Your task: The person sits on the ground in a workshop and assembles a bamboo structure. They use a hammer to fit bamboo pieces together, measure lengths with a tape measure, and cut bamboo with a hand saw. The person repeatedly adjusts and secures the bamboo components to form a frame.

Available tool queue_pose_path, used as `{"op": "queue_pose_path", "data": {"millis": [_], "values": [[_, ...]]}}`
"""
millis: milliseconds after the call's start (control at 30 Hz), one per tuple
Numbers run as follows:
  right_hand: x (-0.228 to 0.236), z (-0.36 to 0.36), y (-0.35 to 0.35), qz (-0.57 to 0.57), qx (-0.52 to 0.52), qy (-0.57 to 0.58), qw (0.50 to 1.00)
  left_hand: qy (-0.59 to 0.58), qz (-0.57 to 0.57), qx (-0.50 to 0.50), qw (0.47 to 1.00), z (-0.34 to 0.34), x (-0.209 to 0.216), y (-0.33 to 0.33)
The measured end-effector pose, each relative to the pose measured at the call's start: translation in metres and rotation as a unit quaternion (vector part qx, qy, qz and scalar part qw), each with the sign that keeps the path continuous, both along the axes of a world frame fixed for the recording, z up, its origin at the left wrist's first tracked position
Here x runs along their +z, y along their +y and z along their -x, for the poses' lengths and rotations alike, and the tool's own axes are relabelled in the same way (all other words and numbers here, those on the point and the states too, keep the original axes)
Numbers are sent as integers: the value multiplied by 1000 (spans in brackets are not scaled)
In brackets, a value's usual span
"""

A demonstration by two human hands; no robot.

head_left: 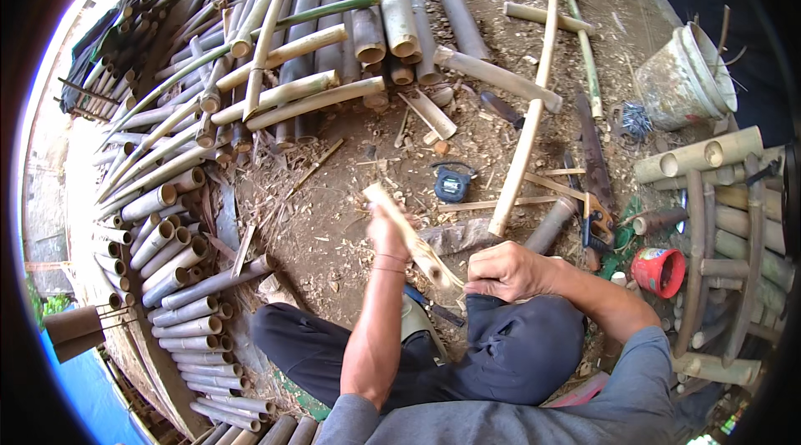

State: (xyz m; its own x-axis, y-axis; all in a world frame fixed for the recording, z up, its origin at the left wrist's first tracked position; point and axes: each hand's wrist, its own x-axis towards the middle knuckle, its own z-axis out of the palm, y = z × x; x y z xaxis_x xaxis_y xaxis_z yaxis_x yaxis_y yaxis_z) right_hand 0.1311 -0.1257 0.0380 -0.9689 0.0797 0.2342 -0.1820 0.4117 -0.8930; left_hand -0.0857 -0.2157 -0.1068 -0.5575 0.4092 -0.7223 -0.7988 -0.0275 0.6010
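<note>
My left hand (pixel 388 236) is wrapped round a short pale length of bamboo (pixel 410 238), which slants down toward my right hand. Thin pale slivers curl off its lower end. My right hand (pixel 505 270) is closed on my bent right knee, just beside that end; whatever lies inside its fingers is hidden. Below the bamboo, near my foot, a dark-handled tool (pixel 435 306) lies on the ground. Beyond my hands sit a blue-black tape measure (pixel 451 184) and a long pale bamboo pole (pixel 527 149).
Stacked bamboo tubes (pixel 179 257) line the left, with long poles (pixel 367 20) at the back. To the right are a handsaw (pixel 596 224), a red pot (pixel 658 271), a dirty white bucket (pixel 680 82), a wire bundle (pixel 636 120) and a bamboo frame (pixel 692 253). Wood chips cover the dirt.
</note>
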Motion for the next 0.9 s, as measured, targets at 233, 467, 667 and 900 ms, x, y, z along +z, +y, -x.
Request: {"op": "queue_pose_path", "data": {"millis": [233, 467, 667, 900], "values": [[-60, -116, 127, 174, -642, -70, 744, 48, 5, 123, 991, 52, 14, -42], [-109, -54, 2, 296, -249, -157, 909, 66, -55, -150, 985, -66, 58, 25], [-91, -22, 5, 221, -265, -189, 919, 18, -140, -233, 962, -78, 29, 42], [-220, -40, 103, -99, -638, -245, 724, 68, -120, -235, 962, -49, 28, 38]]}}
